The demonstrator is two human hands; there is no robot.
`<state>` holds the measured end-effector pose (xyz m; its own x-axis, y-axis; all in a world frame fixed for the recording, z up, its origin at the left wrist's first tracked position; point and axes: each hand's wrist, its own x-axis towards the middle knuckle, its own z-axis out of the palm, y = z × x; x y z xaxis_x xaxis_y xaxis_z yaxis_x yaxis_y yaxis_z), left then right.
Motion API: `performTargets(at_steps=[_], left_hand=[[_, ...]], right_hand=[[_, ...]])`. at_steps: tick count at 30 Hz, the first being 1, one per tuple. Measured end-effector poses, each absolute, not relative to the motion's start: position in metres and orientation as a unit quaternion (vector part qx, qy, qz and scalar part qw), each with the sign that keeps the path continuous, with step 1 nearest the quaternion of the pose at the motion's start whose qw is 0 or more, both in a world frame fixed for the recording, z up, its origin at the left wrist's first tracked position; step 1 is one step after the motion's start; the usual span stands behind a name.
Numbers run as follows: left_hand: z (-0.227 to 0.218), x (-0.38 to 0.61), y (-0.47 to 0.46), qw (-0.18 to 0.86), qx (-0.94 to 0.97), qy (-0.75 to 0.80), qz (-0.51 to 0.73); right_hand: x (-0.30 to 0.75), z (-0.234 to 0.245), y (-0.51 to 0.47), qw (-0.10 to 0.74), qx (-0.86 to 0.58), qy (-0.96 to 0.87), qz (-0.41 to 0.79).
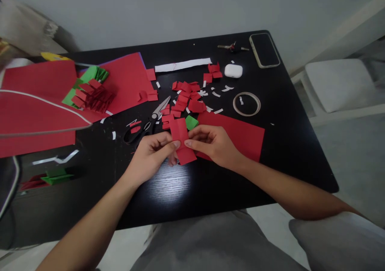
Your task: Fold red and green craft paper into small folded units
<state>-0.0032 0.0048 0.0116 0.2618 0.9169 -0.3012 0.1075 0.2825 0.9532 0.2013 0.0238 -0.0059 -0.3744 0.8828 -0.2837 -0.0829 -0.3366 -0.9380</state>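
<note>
Between my two hands is a creased strip of red paper [182, 136], held up over the front half of the table. My left hand [152, 152] pinches its left edge with thumb and fingers. On the opposite edge, my right hand [212, 142] pinches it the same way. Just beyond lie several small folded red paper pieces [185, 96] and a green piece [191, 122]. Black-handled scissors [150, 120] lie partly spread beside my left hand. A flat red sheet [237, 134] sits partly under my right hand.
Large red sheets [39, 98] cover the left, with green and red folded bundles [90, 90] and a white cable [45, 100] across them. A tape roll [247, 104], white earbud case [233, 71], keys [233, 47] and phone [264, 49] lie right. White scraps [216, 94] are scattered about.
</note>
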Motion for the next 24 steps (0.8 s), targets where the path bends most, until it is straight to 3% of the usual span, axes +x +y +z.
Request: performTargets(at_steps=[24], left_hand=[[0.0137,-0.0043,0.0072,0.631,0.484,0.498,0.345]], right_hand=[[0.2025,-0.0076,0.0256,0.375,-0.449,-0.451,0.674]])
